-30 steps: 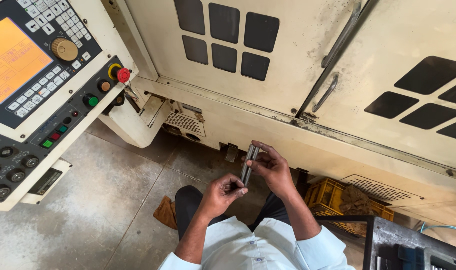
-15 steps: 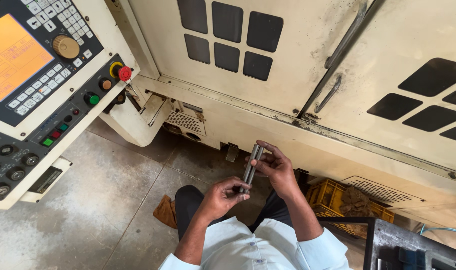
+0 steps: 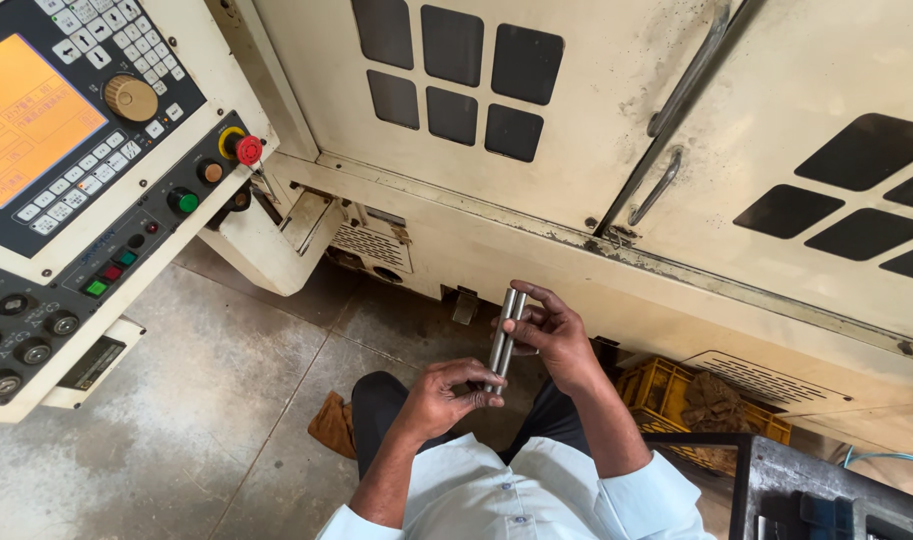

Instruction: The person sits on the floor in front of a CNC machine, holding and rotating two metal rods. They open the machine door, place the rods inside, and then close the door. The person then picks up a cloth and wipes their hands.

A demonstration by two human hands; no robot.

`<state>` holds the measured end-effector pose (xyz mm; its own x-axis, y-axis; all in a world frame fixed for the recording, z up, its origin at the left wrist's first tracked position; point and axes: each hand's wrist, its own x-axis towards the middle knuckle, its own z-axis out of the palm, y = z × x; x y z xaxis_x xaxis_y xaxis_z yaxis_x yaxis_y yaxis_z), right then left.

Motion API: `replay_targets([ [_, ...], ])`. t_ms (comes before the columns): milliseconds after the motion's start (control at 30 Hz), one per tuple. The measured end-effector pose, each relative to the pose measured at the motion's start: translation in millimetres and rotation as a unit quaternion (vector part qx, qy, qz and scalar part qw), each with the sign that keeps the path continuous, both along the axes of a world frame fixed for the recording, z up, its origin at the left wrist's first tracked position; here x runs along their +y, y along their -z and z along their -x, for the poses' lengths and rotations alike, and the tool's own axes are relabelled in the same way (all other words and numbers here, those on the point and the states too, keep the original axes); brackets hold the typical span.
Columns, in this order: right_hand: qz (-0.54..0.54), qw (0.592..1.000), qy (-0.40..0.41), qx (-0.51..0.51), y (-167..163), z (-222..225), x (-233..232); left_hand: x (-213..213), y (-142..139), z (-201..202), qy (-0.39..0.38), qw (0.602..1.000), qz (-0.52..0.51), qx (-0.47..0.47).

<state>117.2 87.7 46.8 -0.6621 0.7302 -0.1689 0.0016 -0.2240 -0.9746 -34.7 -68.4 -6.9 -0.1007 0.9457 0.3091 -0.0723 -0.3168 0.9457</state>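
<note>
Two slim grey metal rods (image 3: 504, 333) are held side by side, nearly upright, in front of my body. My left hand (image 3: 444, 392) pinches their lower ends between thumb and fingers. My right hand (image 3: 554, 334) wraps its fingers around their upper half from the right. Both hands are over my dark trousers and light blue shirt, just in front of the cream machine housing (image 3: 616, 120).
A control panel (image 3: 66, 170) with an orange screen, a knob and a red stop button juts out at the left. The machine's sliding doors have dark windows and a bar handle (image 3: 676, 110). A yellow crate (image 3: 676, 395) sits at the lower right, a brown rag (image 3: 334, 425) on the concrete floor.
The rods and both hands have stayed nearly in place. My fingers have shifted slightly along the rods.
</note>
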Motion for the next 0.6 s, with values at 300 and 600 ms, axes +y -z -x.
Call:
replay_targets([
  [300,0.041,0.998,0.041,0.011,9.7,-2.6,-3.5,-6.7,-6.6,0.0,-0.035,0.997,-0.021,0.058],
  [600,0.036,0.999,0.033,0.004,15.8,-3.0,-4.8,-8.1,-3.6,0.9,-0.005,1.000,-0.009,0.018],
])
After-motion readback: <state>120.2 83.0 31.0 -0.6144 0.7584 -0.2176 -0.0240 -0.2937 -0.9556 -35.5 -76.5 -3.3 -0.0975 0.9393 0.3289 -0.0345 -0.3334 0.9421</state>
